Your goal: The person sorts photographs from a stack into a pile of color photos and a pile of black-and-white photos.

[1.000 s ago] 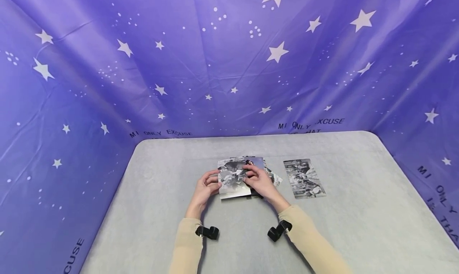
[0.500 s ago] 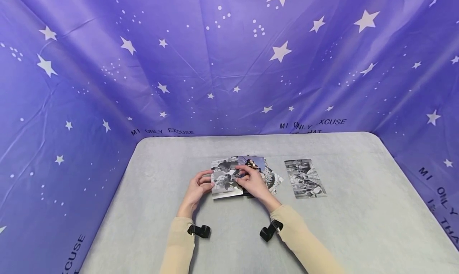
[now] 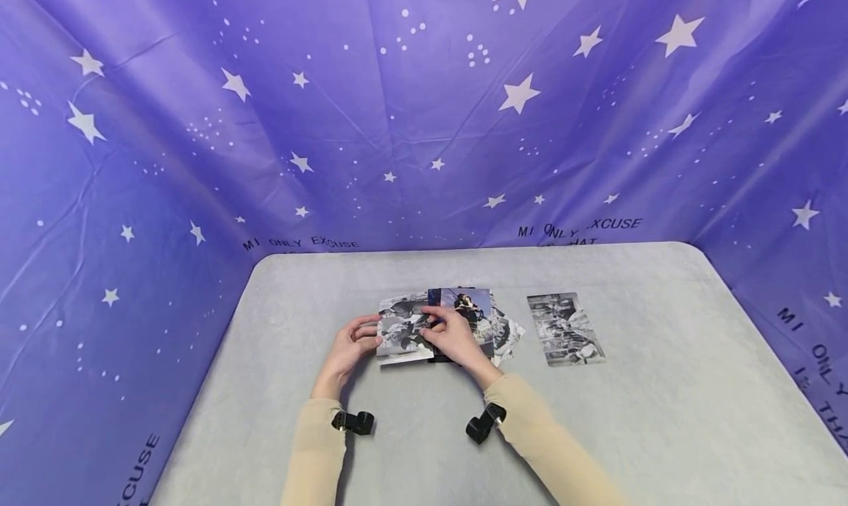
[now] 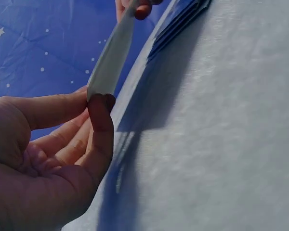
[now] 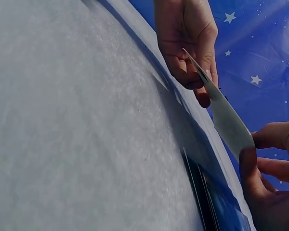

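Both hands hold a black-and-white photo card [image 3: 400,336] up off the table. My left hand [image 3: 349,351] pinches its left edge between thumb and fingers; the left wrist view gives the card [image 4: 111,67] nearly edge-on, pale back showing. At the opposite edge, my right hand [image 3: 457,342] pinches the card too, with thumb and fingertips on it in the right wrist view [image 5: 274,168]. Beneath and right of it lies a loose pile of photo cards, a colour one with a blue sky [image 3: 472,303] on top. The right forearm partly hides the pile.
A separate black-and-white photo card [image 3: 566,329] lies flat to the right of the pile. The grey table [image 3: 662,417] has rounded far corners. Purple cloth with white stars [image 3: 397,123] hangs behind it and along both sides.
Both hands have moved left together with the photo card. More of the colour photo and the pile now shows. The separate card at right stays put.
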{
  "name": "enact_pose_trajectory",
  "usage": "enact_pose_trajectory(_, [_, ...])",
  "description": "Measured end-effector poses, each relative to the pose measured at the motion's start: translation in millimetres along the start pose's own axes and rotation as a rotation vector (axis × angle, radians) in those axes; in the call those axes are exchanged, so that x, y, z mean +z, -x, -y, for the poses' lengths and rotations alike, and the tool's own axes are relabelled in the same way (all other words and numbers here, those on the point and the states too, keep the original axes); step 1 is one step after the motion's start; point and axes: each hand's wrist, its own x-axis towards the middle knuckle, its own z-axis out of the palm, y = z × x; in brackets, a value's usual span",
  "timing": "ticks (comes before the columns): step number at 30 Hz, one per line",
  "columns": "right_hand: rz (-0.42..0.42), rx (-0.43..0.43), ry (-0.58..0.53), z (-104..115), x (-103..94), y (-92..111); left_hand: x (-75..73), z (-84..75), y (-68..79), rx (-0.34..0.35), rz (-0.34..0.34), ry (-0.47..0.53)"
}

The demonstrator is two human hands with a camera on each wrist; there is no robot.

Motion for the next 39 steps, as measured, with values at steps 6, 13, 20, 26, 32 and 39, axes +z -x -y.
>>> enact_pose_trajectory(6, [-0.006,-0.039,0.026,3.3,12.6,-5.9,-11.3,-5.8,-2.0,-0.017,-0.036,-0.059])
enact_pose_trajectory(13, [-0.006,-0.026,0.038,4.9,29.1,-11.6,-24.3,-6.9,-5.3,-0.004,-0.051,-0.122])
enact_pose_trajectory(20, [0.001,-0.027,0.102,6.6,39.8,-19.3,-37.4,-7.1,-10.0,-0.002,-0.056,-0.152])
enact_pose_trajectory(26, [-0.008,-0.016,0.123,8.9,50.4,-21.4,-46.8,-10.9,-13.1,-0.013,-0.058,-0.194])
enact_pose_trajectory(32, [0.011,-0.024,0.14,8.6,59.9,-21.4,-55.3,-15.3,-12.5,-0.011,-0.057,-0.265])
enact_pose_trajectory(39, [0.057,0.008,0.169,8.2,67.7,-19.7,-61.4,-17.7,-10.7,-0.002,-0.046,-0.377])
